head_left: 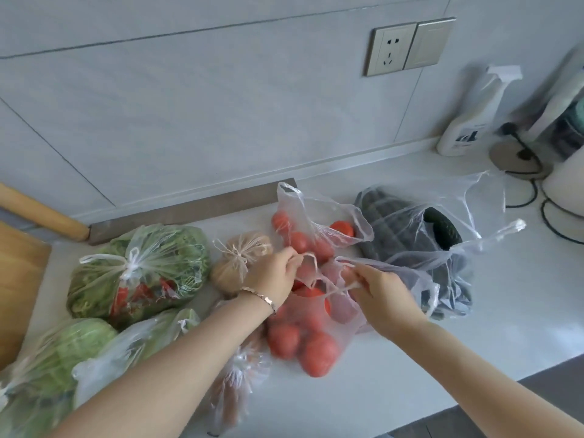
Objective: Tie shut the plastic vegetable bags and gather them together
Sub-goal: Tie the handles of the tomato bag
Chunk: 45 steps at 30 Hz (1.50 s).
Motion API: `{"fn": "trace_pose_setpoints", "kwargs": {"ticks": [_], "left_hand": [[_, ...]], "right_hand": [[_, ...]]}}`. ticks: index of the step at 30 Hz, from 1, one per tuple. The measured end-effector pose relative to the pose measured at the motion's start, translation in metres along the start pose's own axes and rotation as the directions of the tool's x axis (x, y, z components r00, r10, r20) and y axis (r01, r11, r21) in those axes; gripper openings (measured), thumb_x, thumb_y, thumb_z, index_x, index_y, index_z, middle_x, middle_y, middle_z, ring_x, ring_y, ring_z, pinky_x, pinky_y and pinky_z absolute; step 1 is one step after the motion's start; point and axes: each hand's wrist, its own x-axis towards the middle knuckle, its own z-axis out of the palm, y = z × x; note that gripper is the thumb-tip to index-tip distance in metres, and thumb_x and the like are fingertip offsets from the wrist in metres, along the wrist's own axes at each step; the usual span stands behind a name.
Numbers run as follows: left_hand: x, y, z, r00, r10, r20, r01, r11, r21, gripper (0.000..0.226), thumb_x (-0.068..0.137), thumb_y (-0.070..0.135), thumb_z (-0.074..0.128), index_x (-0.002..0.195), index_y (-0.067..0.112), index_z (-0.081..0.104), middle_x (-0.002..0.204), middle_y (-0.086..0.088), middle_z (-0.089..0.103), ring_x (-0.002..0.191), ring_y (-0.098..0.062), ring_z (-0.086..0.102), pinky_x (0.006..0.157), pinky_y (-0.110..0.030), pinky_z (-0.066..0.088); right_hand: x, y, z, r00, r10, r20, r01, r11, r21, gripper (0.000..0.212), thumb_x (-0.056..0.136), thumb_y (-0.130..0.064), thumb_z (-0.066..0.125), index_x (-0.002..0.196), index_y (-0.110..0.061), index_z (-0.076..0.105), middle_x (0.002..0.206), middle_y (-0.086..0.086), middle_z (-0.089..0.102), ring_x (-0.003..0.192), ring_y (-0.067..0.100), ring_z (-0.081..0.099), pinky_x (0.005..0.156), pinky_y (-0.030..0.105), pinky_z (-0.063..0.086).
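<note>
Reaching forward over a white counter point(474, 311), a person's two bare forearms meet at a clear tomato bag point(303, 339). The left hand point(275, 275), a bracelet point(262, 297) at its wrist, pinches one thin bag handle with curled fingers. The right hand point(384, 300) pinches another handle, knuckles up. The bag lies lengthways from the person toward the wall, its mouth open at the far end. Just to its right sits an untied cucumber bag point(410, 235). To its left lie a knotted greens bag point(151, 267) and a knotted brown bag point(234, 263). A blurred bag point(234, 384) under the left forearm is hard to make out. A cabbage bag point(72, 343) is cut off at the lower left.
</note>
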Motion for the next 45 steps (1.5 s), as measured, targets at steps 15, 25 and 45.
{"fn": "trace_pose_setpoints", "kwargs": {"ticks": [15,25,45], "left_hand": [[-0.037,0.045,-0.041,0.859,-0.513,-0.013,0.455,0.774,-0.440,0.026,0.066,0.020,0.050,0.043,0.010,0.042,0.034,0.000,0.033,0.037,-0.018,0.032,0.046,-0.022,0.028],[-0.062,0.066,-0.055,0.826,-0.407,0.389,0.561,0.539,-0.628,0.036,0.087,0.003,0.047,0.052,0.007,0.041,0.029,0.006,0.030,0.027,-0.007,0.024,0.045,-0.023,0.021],[-0.095,0.052,-0.044,0.717,-0.576,0.392,0.599,0.220,-0.770,0.030,0.088,0.000,0.044,0.058,0.003,0.049,0.033,-0.004,0.051,0.024,-0.010,0.039,0.039,-0.021,0.044]], "right_hand": [[0.045,0.025,-0.049,0.987,-0.052,-0.151,0.057,0.998,0.032,0.042,0.089,-0.034,0.052,0.057,-0.008,0.047,0.050,0.004,0.050,0.050,0.022,0.041,0.050,0.031,0.036],[0.004,0.016,-0.025,0.989,0.009,-0.145,0.026,0.972,0.235,0.042,0.086,-0.033,0.057,0.057,-0.002,0.049,0.042,-0.004,0.046,0.043,0.010,0.038,0.050,0.027,0.036],[-0.018,0.006,-0.007,0.946,-0.163,0.279,-0.003,0.858,0.513,0.030,0.090,-0.016,0.054,0.060,-0.014,0.053,0.055,-0.008,0.054,0.049,-0.001,0.048,0.055,0.008,0.039]]}}
